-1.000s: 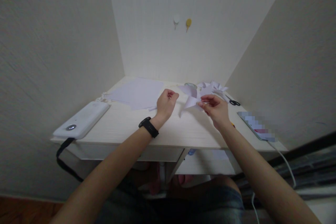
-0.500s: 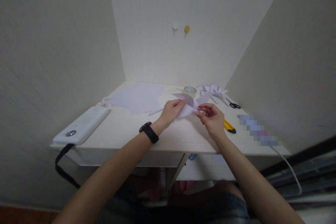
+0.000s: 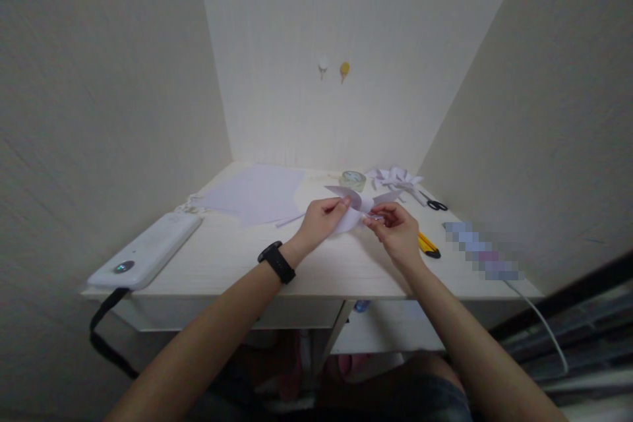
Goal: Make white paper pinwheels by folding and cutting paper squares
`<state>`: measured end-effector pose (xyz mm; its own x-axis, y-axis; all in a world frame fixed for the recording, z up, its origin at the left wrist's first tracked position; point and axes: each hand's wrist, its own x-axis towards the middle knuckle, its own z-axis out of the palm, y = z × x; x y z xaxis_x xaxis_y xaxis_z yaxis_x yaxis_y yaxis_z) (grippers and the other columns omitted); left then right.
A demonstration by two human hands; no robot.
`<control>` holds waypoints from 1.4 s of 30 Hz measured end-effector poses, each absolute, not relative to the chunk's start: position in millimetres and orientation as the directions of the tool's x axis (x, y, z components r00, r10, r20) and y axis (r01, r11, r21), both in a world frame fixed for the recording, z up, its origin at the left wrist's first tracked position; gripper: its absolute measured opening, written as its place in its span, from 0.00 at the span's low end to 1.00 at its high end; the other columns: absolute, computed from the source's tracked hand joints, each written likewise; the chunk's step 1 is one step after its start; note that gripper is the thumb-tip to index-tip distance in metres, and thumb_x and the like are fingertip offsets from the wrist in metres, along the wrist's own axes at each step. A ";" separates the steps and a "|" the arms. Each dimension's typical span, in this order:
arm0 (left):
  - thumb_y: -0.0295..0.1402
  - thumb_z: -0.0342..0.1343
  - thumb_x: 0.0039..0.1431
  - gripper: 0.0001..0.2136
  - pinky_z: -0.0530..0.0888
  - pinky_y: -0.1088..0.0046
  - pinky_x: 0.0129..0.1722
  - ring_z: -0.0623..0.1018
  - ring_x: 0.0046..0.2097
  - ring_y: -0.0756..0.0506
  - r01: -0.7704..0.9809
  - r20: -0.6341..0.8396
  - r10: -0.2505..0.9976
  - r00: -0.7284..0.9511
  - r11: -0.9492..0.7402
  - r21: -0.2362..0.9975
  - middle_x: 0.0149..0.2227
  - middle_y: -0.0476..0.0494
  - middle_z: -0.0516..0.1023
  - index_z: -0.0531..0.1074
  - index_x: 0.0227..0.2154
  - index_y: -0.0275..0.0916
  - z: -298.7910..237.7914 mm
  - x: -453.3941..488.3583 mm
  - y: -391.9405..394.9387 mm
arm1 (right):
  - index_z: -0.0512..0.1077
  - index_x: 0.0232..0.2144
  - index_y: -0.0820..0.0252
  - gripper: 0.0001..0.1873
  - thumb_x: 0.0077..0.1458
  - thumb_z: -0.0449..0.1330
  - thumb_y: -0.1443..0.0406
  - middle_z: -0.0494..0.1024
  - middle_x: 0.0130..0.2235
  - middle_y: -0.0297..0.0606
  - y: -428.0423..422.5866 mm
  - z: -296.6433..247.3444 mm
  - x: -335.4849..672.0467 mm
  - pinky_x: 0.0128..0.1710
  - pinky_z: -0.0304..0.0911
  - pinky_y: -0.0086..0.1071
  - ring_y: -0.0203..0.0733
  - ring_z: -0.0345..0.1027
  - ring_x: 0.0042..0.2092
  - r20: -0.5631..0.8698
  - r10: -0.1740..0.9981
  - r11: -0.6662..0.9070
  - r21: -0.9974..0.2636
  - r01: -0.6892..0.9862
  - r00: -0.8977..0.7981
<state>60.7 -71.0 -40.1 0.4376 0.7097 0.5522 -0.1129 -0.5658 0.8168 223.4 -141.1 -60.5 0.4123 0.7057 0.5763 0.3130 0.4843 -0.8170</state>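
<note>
Both hands hold a folded white paper piece (image 3: pixel 357 206) just above the middle of the pale wooden desk (image 3: pixel 237 257). My left hand (image 3: pixel 320 219), with a black band on its wrist, pinches the paper's left flap. My right hand (image 3: pixel 393 232) pinches the paper at its centre with thumb and fingers closed. The paper's curved flaps stick out between and above the two hands.
A stack of white sheets (image 3: pixel 257 192) lies at the back left. A white device with a black strap (image 3: pixel 146 252) sits at the left edge. A tape roll (image 3: pixel 353 179), folded paper scraps (image 3: pixel 395 178), scissors (image 3: pixel 435 203), a yellow cutter (image 3: pixel 428 245) and a cabled phone (image 3: pixel 482 252) lie to the right.
My left hand moved right from an empty fist and took hold of the paper's left flap. Both hands drew the paper closer together near the desk's middle; the view tilted slightly.
</note>
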 end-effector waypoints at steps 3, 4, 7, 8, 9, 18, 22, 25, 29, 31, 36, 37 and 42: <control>0.49 0.52 0.58 0.22 0.58 0.75 0.25 0.60 0.26 0.52 -0.111 0.551 0.711 0.437 -0.566 0.817 0.21 0.51 0.61 0.65 0.18 0.37 -38.4 60.0 -72.8 | 0.73 0.30 0.58 0.16 0.39 0.72 0.60 0.77 0.31 0.36 -141.0 -60.0 222.9 0.19 0.57 0.27 0.35 0.65 0.25 0.574 0.707 0.488 -0.819 0.302 0.414; 0.49 0.52 0.58 0.21 0.58 0.75 0.25 0.60 0.26 0.51 -0.111 0.551 0.710 0.438 -0.566 0.817 0.21 0.51 0.61 0.66 0.18 0.37 -37.9 59.8 -73.3 | 0.73 0.30 0.58 0.16 0.38 0.72 0.60 0.77 0.31 0.36 -141.0 -60.0 222.7 0.19 0.57 0.27 0.34 0.65 0.25 0.572 0.707 0.489 -0.820 0.296 0.416; 0.47 0.52 0.58 0.20 0.59 0.75 0.26 0.61 0.26 0.51 -0.112 0.566 0.698 0.439 -0.582 0.805 0.21 0.51 0.62 0.68 0.19 0.36 -36.8 59.0 -73.8 | 0.73 0.31 0.58 0.16 0.38 0.72 0.61 0.77 0.30 0.35 -140.7 -60.5 222.3 0.19 0.56 0.27 0.33 0.64 0.23 0.560 0.713 0.488 -0.829 0.275 0.421; 0.47 0.52 0.58 0.20 0.59 0.75 0.26 0.62 0.26 0.51 -0.111 0.573 0.693 0.437 -0.590 0.799 0.21 0.51 0.63 0.68 0.19 0.36 -36.8 58.8 -73.7 | 0.73 0.31 0.57 0.16 0.38 0.72 0.61 0.77 0.30 0.35 -140.6 -60.7 222.3 0.19 0.56 0.27 0.33 0.63 0.23 0.557 0.715 0.488 -0.831 0.268 0.423; 0.46 0.52 0.58 0.20 0.60 0.75 0.26 0.62 0.26 0.51 -0.109 0.578 0.690 0.436 -0.597 0.795 0.21 0.51 0.63 0.68 0.19 0.36 -36.9 58.6 -73.4 | 0.73 0.31 0.57 0.16 0.38 0.73 0.61 0.77 0.30 0.34 -140.5 -61.0 222.4 0.18 0.56 0.27 0.32 0.62 0.22 0.554 0.715 0.489 -0.832 0.262 0.425; 0.47 0.50 0.59 0.20 0.58 0.74 0.26 0.62 0.27 0.51 -0.070 0.583 0.685 0.437 -0.620 0.782 0.21 0.51 0.62 0.67 0.20 0.36 -39.5 58.5 -70.6 | 0.72 0.30 0.58 0.17 0.38 0.73 0.61 0.76 0.29 0.34 -140.5 -59.4 223.0 0.19 0.56 0.27 0.31 0.61 0.22 0.566 0.711 0.502 -0.824 0.264 0.417; 0.48 0.51 0.59 0.21 0.58 0.74 0.26 0.61 0.26 0.51 -0.076 0.576 0.694 0.432 -0.608 0.790 0.20 0.51 0.61 0.65 0.18 0.37 -37.4 57.8 -72.9 | 0.72 0.30 0.58 0.17 0.38 0.73 0.59 0.76 0.29 0.35 -142.2 -56.9 221.3 0.18 0.56 0.27 0.33 0.63 0.23 0.566 0.715 0.493 -0.824 0.278 0.411; 0.48 0.51 0.59 0.21 0.58 0.75 0.26 0.60 0.26 0.51 -0.084 0.576 0.691 0.436 -0.606 0.791 0.20 0.52 0.60 0.65 0.18 0.37 -36.5 57.4 -74.1 | 0.72 0.30 0.58 0.18 0.38 0.73 0.58 0.76 0.29 0.35 -142.3 -56.1 220.4 0.18 0.57 0.27 0.34 0.64 0.24 0.568 0.712 0.488 -0.823 0.291 0.413; 0.47 0.51 0.59 0.20 0.58 0.75 0.26 0.60 0.26 0.51 -0.087 0.573 0.692 0.440 -0.602 0.794 0.21 0.52 0.61 0.66 0.18 0.37 -36.9 57.3 -73.5 | 0.72 0.30 0.57 0.19 0.37 0.73 0.57 0.77 0.29 0.35 -140.9 -57.2 221.0 0.18 0.57 0.27 0.35 0.65 0.24 0.573 0.707 0.493 -0.819 0.293 0.414; 0.47 0.51 0.59 0.20 0.58 0.74 0.26 0.60 0.26 0.51 -0.075 0.571 0.693 0.439 -0.605 0.792 0.21 0.51 0.61 0.66 0.18 0.37 -37.0 57.6 -73.0 | 0.72 0.30 0.57 0.19 0.37 0.73 0.57 0.77 0.29 0.35 -140.5 -58.0 221.5 0.18 0.57 0.27 0.35 0.65 0.24 0.575 0.706 0.495 -0.818 0.292 0.413; 0.47 0.50 0.58 0.20 0.58 0.74 0.26 0.60 0.26 0.51 -0.074 0.571 0.694 0.437 -0.605 0.793 0.21 0.51 0.60 0.64 0.18 0.38 -36.3 57.9 -73.4 | 0.72 0.30 0.58 0.19 0.37 0.74 0.57 0.77 0.29 0.35 -141.1 -59.0 221.7 0.18 0.57 0.27 0.33 0.63 0.23 0.574 0.704 0.499 -0.819 0.284 0.418; 0.48 0.50 0.58 0.21 0.58 0.74 0.26 0.60 0.26 0.51 -0.075 0.573 0.693 0.437 -0.607 0.791 0.21 0.51 0.60 0.64 0.18 0.38 -36.2 57.9 -73.6 | 0.72 0.30 0.58 0.20 0.37 0.74 0.57 0.77 0.29 0.35 -141.2 -58.9 221.5 0.18 0.57 0.27 0.33 0.63 0.22 0.573 0.705 0.497 -0.820 0.285 0.417; 0.48 0.50 0.58 0.21 0.57 0.74 0.26 0.59 0.26 0.51 -0.058 0.579 0.690 0.434 -0.620 0.782 0.20 0.52 0.59 0.62 0.17 0.38 -36.0 57.2 -73.5 | 0.72 0.29 0.58 0.21 0.35 0.74 0.56 0.77 0.29 0.35 -140.8 -57.4 220.5 0.19 0.58 0.27 0.34 0.64 0.23 0.557 0.710 0.485 -0.830 0.275 0.430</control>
